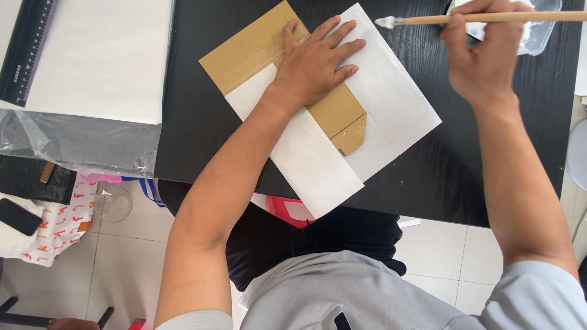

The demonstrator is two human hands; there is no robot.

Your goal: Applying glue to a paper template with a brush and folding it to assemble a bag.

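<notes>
A black wood-grained counter point(489, 165) carries everything. At its left edge a large white sheet stack point(98, 55) is laid, with a black ruler point(27, 49) along its far left side and crumpled clear plastic wrap point(79, 143) under its near edge. Toward the middle of the counter, reaching over the near edge, a white paper sheet point(391, 104) is spread at an angle, and a brown cardboard panel point(251, 49) is set on it, partly wrapped by a folded white flap point(306, 159). The left hand point(315, 61) is pressed flat and open on the cardboard, fingers spread, some fingertips reaching the white paper. Near the far right corner the right hand point(486, 55) is closed around a wooden-handled brush point(489, 18), which is held level above the counter with its white tip point(386, 22) pointing left. Behind that hand a clear plastic tray point(541, 33) is seen at the far edge, mostly hidden.
</notes>
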